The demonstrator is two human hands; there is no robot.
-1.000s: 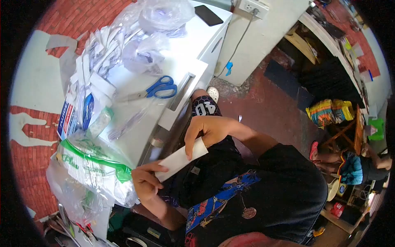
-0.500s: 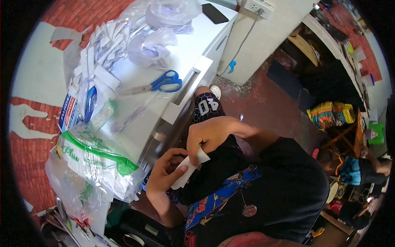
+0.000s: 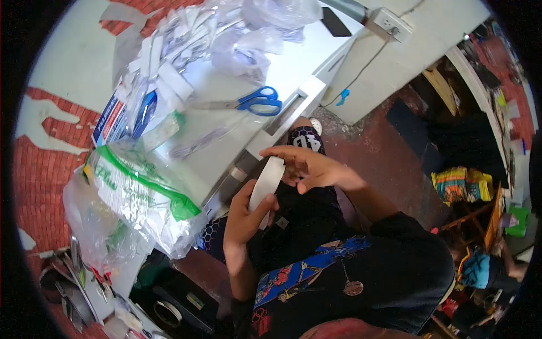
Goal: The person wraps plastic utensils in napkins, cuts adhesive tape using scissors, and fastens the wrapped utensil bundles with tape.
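My left hand (image 3: 247, 217) is closed on a folded white paper strip (image 3: 267, 185), thumb on the near side, with the strip tilted up over my lap. My right hand (image 3: 313, 169) is at the strip's upper end, its fingers apart and partly curled; whether a fingertip touches the strip cannot be told. On the white surface (image 3: 212, 147) beyond my hands lie blue-handled scissors (image 3: 258, 103), blades partly spread. Behind them is a pile of similar white strips (image 3: 169, 56) and thin clear plastic bags (image 3: 243, 53).
A clear plastic pack with a green band (image 3: 149, 195) hangs over the near corner. A blue, white and red box (image 3: 111, 120) and a dark phone (image 3: 335, 22) lie on the surface. A cord runs from a wall outlet (image 3: 392, 24). Another person (image 3: 480, 265) is at far right.
My right hand has opened and shifted away from the strip, fingers spreading. My left hand keeps the strip, now raised and more upright. The view has turned slightly.
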